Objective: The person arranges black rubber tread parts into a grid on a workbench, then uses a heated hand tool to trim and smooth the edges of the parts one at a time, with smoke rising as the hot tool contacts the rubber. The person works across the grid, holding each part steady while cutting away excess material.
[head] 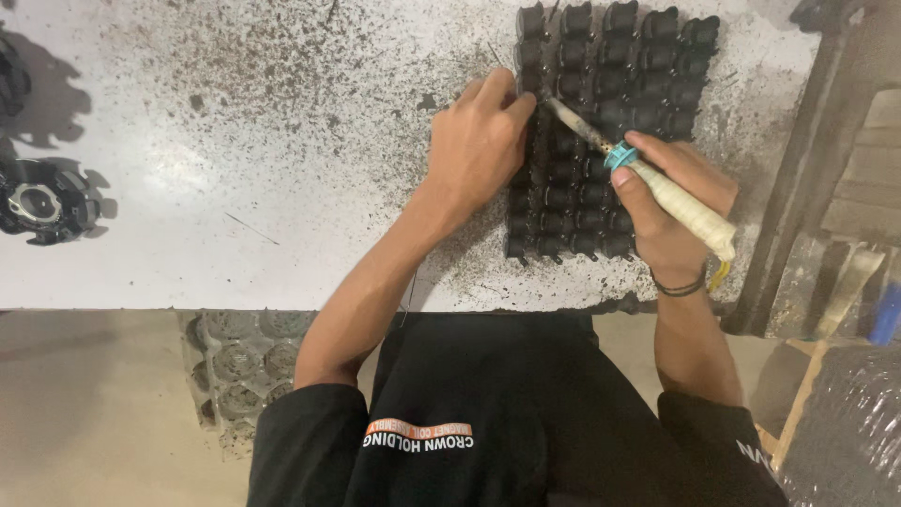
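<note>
Right hand [671,202] grip closed on taped-handle soldering iron [657,183], tip over black parts tray [610,141]. Left hand [479,141] curled, steadying tray's left edge on speckled white surface [235,141]; black round part [42,202] far left.

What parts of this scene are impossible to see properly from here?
Head view:
- Left hand fingertips: curled over the edge of the black parts block, so what they touch is hidden.
- Soldering iron tip contact point: too small against the dark parts.
- Round black part: cut off by the left edge.
</note>
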Action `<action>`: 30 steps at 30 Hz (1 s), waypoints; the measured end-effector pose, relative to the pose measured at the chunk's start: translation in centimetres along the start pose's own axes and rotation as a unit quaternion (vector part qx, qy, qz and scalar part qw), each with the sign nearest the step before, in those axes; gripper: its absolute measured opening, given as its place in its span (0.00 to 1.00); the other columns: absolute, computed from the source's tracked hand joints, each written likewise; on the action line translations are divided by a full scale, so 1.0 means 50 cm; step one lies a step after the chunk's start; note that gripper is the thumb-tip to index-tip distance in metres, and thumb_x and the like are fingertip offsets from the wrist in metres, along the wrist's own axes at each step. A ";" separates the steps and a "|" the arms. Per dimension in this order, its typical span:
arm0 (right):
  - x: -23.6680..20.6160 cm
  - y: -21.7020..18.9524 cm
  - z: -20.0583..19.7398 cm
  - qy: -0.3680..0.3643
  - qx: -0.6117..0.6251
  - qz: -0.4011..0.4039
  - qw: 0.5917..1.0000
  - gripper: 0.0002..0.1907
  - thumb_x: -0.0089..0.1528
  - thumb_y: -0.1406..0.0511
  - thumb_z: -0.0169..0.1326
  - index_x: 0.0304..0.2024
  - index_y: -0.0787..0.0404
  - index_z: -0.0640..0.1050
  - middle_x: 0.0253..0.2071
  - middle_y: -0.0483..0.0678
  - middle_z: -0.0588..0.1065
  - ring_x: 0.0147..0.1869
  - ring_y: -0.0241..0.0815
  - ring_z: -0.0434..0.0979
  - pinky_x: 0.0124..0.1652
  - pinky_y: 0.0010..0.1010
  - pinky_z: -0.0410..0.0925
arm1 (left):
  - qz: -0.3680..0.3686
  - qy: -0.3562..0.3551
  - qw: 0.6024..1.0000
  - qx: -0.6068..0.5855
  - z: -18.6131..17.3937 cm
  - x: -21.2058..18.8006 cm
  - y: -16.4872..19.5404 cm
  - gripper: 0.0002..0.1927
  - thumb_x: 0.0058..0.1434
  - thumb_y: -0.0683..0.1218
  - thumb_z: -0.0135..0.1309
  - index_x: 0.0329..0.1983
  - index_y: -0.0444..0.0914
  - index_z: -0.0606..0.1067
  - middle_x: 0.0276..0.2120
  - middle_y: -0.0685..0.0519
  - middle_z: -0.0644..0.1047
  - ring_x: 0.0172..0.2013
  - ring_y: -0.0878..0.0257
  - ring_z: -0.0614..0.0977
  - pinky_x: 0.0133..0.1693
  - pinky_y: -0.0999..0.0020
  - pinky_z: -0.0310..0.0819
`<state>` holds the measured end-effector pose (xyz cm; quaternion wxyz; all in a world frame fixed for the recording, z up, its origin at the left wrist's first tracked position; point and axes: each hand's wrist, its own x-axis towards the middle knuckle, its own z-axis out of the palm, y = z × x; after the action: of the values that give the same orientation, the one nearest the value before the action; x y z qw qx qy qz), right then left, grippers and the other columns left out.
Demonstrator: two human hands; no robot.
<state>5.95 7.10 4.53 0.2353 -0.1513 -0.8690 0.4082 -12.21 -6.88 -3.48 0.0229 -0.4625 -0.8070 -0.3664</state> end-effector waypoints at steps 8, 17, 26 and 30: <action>0.020 -0.036 -0.003 -0.026 -0.049 -0.029 0.998 0.13 0.68 0.73 0.65 0.53 0.73 0.80 0.40 0.57 0.80 0.38 0.41 0.80 0.37 0.24 0.70 | -0.003 -0.002 1.000 -0.018 -0.014 0.003 -0.004 0.10 0.55 0.37 0.59 0.41 0.37 0.80 0.38 0.50 0.73 0.40 0.54 0.80 0.32 0.59 0.80; 0.027 -0.034 0.003 -0.027 -0.047 -0.037 0.998 0.14 0.67 0.73 0.65 0.54 0.72 0.81 0.39 0.56 0.80 0.38 0.40 0.81 0.36 0.24 0.71 | 0.007 -0.002 1.000 -0.023 0.010 0.003 -0.003 0.10 0.54 0.37 0.59 0.40 0.37 0.80 0.38 0.49 0.74 0.40 0.52 0.81 0.33 0.57 0.79; 0.011 -0.028 -0.016 -0.007 -0.021 -0.017 1.000 0.15 0.68 0.71 0.65 0.56 0.71 0.81 0.42 0.57 0.81 0.41 0.41 0.81 0.40 0.25 0.72 | -0.022 0.047 0.994 -0.100 -0.009 0.001 -0.007 0.08 0.65 0.37 0.58 0.46 0.34 0.80 0.39 0.50 0.77 0.32 0.60 0.81 0.29 0.66 0.79; -0.033 -0.013 -0.009 0.046 0.016 0.020 0.999 0.16 0.68 0.67 0.65 0.55 0.71 0.81 0.41 0.56 0.80 0.41 0.41 0.80 0.42 0.25 0.70 | -0.046 0.013 0.993 -0.108 -0.046 -0.032 -0.001 0.09 0.64 0.35 0.57 0.47 0.35 0.82 0.39 0.49 0.77 0.26 0.62 0.80 0.23 0.67 0.75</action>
<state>7.53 6.24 4.83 0.2692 -0.1839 -0.8473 0.4192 -12.03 -9.48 -2.42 -0.0340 -0.4200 -0.7827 -0.4580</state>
